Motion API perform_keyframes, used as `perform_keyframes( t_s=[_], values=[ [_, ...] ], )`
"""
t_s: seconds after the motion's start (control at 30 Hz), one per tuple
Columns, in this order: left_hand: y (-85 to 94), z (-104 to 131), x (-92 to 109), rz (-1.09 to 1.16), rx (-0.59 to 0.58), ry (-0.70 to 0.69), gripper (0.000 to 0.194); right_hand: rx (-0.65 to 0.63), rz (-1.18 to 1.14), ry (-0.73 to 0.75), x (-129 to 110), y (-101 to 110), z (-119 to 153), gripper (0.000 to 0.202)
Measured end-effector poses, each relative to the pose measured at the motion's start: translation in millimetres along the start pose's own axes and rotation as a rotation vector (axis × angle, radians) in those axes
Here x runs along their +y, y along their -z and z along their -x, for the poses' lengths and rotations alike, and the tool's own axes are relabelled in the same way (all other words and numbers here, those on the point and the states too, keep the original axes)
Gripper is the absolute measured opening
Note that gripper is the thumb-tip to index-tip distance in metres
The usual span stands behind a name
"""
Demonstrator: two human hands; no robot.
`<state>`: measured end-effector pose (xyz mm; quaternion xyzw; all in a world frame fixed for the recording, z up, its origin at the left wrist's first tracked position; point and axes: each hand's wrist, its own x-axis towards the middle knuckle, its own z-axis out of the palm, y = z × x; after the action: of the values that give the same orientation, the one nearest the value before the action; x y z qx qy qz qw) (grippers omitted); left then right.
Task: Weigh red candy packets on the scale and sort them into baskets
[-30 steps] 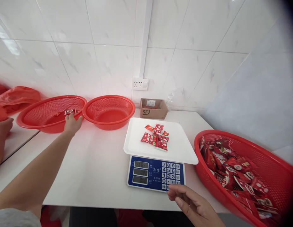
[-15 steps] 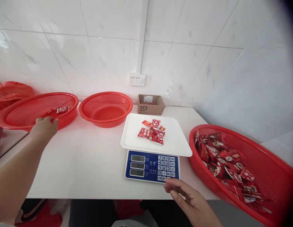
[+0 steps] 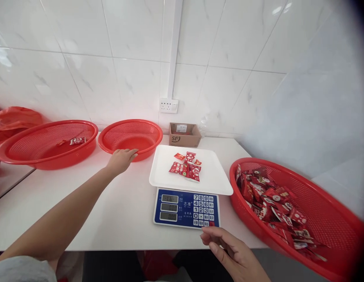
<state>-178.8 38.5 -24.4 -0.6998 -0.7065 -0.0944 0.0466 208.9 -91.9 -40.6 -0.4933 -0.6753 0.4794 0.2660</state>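
Observation:
My left hand [image 3: 123,159] is at the front rim of the middle red basket [image 3: 154,150], fingers extended to the right and partly bent down. Nothing shows in it; whether it touches the rim I cannot tell. In front of the blue keypad of the digital scale [image 3: 186,207], my right hand [image 3: 233,250] stays half curled, thumb apart from the fingers, with nothing between them. Several red snack packets [image 3: 179,168] lie together on the scale's white tray [image 3: 214,176].
A large red basket [image 3: 258,219] on the right holds many wrapped snacks. The left red basket [image 3: 53,162] contains a few packets [image 3: 78,140]. Behind the scale sits a small cardboard box [image 3: 186,140] beneath a wall socket [image 3: 168,105]. A red plastic bag [image 3: 17,117] lies far left.
My left hand has moved right, from the left basket's front rim to the middle basket's front rim. My right hand has hardly moved. The packets on the tray are unchanged.

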Motion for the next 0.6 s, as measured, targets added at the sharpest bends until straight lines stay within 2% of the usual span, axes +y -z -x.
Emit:
perform_keyframes(
  t_s=[0.13, 0.23, 0.3, 0.37, 0.43, 0.53, 0.6],
  values=[
    [3.4, 3, -14, 0.024, 0.005, 0.045, 0.049, 0.049, -0.035, -0.017, 8, 3, 6, 0.031],
    [10.4, 7, -8, 0.064, 0.011, 0.039, 0.047, 0.057, -0.027, -0.021, 7, 6, 7, 0.032],
    [15.2, 9, 10, 0.09, 0.038, 0.006, 0.045, 0.045, -0.004, -0.002, 2, 6, 5, 0.032],
    [18.0, 9, 37, 0.141, 0.064, -0.079, 0.043, 0.033, 0.016, 0.024, -4, 4, 2, 0.032],
    [17.2, 7, 69, 0.282, 0.068, -0.271, 0.04, 0.015, 0.027, 0.035, -10, 2, -2, 0.032],
    [8.1, -1, 113, 0.367, -0.055, -0.488, 0.042, -0.014, 0.037, 0.055, -20, -1, -8, 0.029],
    [-0.9, -8, 133, 0.353, -0.136, -0.556, 0.045, -0.014, 0.051, 0.075, -27, 0, -12, 0.028]
  ],
)
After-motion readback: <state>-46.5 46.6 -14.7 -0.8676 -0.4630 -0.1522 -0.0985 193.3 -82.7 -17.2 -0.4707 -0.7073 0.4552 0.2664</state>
